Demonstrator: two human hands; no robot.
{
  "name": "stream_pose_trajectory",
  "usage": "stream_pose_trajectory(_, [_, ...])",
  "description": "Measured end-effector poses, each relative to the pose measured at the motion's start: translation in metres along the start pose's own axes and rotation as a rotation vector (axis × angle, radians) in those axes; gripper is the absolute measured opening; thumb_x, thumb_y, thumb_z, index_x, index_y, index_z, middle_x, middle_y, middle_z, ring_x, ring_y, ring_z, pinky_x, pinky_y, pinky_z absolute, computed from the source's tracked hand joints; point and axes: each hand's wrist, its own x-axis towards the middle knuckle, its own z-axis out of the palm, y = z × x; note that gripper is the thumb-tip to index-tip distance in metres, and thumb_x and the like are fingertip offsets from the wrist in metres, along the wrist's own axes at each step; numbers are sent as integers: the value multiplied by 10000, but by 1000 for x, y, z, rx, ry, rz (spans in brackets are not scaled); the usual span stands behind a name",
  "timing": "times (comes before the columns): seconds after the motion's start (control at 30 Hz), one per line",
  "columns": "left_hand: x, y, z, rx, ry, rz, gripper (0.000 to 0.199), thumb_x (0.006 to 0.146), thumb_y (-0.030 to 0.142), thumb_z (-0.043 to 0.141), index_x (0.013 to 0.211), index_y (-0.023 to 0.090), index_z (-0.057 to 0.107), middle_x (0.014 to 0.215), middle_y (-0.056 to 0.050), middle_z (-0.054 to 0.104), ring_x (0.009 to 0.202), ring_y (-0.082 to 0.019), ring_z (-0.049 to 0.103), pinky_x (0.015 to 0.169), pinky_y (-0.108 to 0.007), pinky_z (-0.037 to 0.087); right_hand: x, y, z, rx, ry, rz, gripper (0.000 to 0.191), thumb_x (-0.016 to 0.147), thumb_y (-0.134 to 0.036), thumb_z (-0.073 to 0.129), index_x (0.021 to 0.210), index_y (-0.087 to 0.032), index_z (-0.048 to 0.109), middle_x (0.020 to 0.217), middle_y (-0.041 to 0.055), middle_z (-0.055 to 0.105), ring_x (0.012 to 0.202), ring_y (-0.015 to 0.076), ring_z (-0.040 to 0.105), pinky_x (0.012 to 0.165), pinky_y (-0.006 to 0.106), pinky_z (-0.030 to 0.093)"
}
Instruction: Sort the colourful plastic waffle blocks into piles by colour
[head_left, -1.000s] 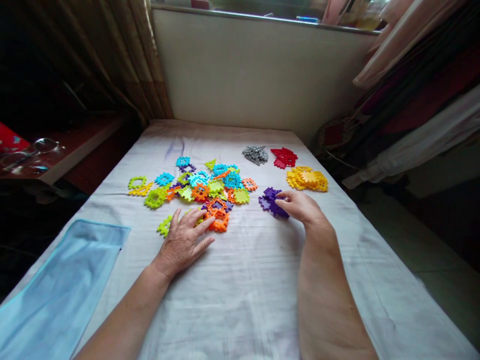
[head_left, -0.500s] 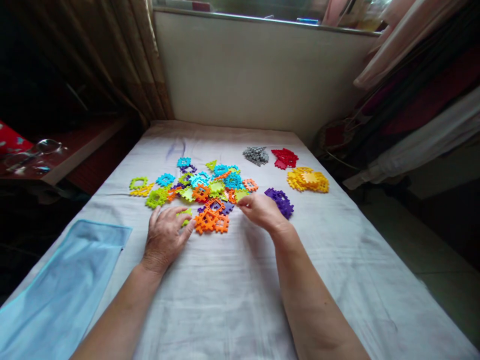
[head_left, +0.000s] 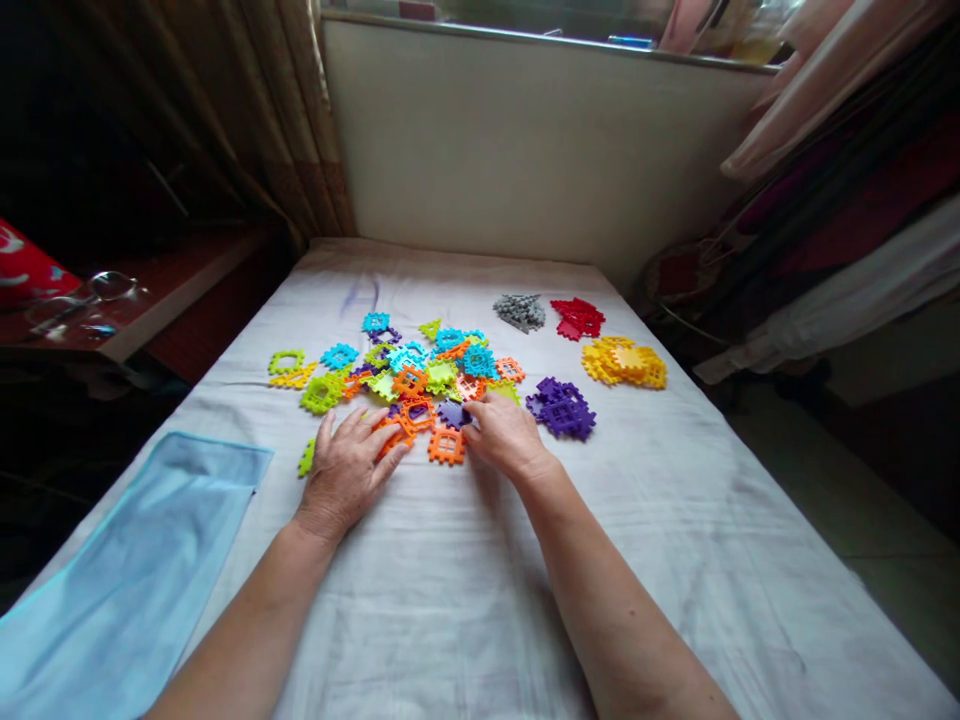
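Observation:
Several interlocking plastic pieces in orange, green, blue and purple lie in a loose heap on a white sheet. My left hand (head_left: 349, 470) rests with its fingers spread over orange pieces at the heap's near left, beside a partly covered green piece (head_left: 307, 458). At the near right side, my right hand (head_left: 502, 432) pinches the edge of a purple piece (head_left: 451, 413), just above an orange square piece (head_left: 447, 446). Right of this hand sits a purple pile (head_left: 562, 408).
Farther right are a yellow pile (head_left: 625, 362), a red pile (head_left: 577, 318) and a grey pile (head_left: 520, 311). A light blue cloth (head_left: 142, 560) lies at the left. Glasses (head_left: 112, 286) rest on a side table (head_left: 157, 300).
My left hand has moved right onto the orange pieces, which have shifted apart. My right hand has moved left and nearer, onto a purple piece. The purple pile at the right looks larger.

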Motion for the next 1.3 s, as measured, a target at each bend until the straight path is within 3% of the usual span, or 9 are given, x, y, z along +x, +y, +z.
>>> stream_pose_trajectory(0.17, [0,-9,0,9,57,-140,335,947,432,471,1072,230,707,1300,-108,668,1281,-306,553,1130,-565,312,1,1,-1,-46,11,-18,322,938,-247,469,1137,-253,722,1136,101,676,1064,237,618,837,320,486])
stream_pose_trajectory(0.3, [-2,-11,5,27,36,-141,410,913,439,514,1226,211,650,1404,-138,589,1316,-326,519,1138,-585,291,8,-4,14,-36,112,-141,426,981,-237,423,1355,-366,582,1299,76,601,1156,224,561,914,335,457])
stream_pose_trajectory(0.47, [-3,-11,5,10,4,-121,417,893,390,520,1263,239,639,1408,-129,583,1319,-328,514,1140,-606,274,9,-8,22,-21,82,-96,402,999,-302,404,1350,-375,586,1445,87,484,1270,254,485,956,367,443])
stream_pose_trajectory(0.67, [-2,-5,-3,-106,16,-42,252,882,410,536,952,254,721,1235,-70,701,1240,-293,581,1173,-579,232,-3,-5,2,-10,-29,-57,421,891,-207,496,1260,-354,635,1246,74,614,1127,241,587,843,326,474])
stream_pose_trajectory(0.77, [-1,-5,-4,-167,20,-53,267,903,410,502,837,263,715,1149,-43,737,1156,-254,631,1171,-541,257,-5,-4,-5,-32,-64,-16,356,896,-206,469,1177,-277,677,1148,89,668,1048,238,626,803,315,474])
stream_pose_trajectory(0.83, [0,-7,-2,-162,46,-92,278,902,417,493,882,264,724,1184,-51,725,1178,-258,618,1160,-530,284,-3,-4,-4,-36,-38,13,378,910,-196,442,1218,-252,653,1132,105,676,1019,233,635,805,316,471])
stream_pose_trajectory(0.93, [-1,-12,4,-82,75,-174,371,889,436,505,1150,254,695,1364,-97,627,1318,-308,514,1159,-565,272,0,-6,3,-26,30,-36,499,894,-171,466,1373,-290,538,1228,109,628,1090,234,602,857,321,461])
stream_pose_trajectory(1.03, [-3,-15,9,-19,20,-221,447,890,433,504,1279,258,641,1441,-112,561,1383,-346,440,1167,-617,217,2,-7,9,-17,47,-84,438,897,-202,479,1315,-266,590,1279,121,580,1162,254,553,902,327,452])
stream_pose_trajectory(1.3, [0,-15,2,-64,38,-203,328,921,399,466,1058,275,737,1225,-86,711,1289,-336,541,1145,-649,232,-5,-4,-2,32,-24,-35,401,835,-292,585,1227,-218,625,1222,130,593,1132,273,572,885,350,468])
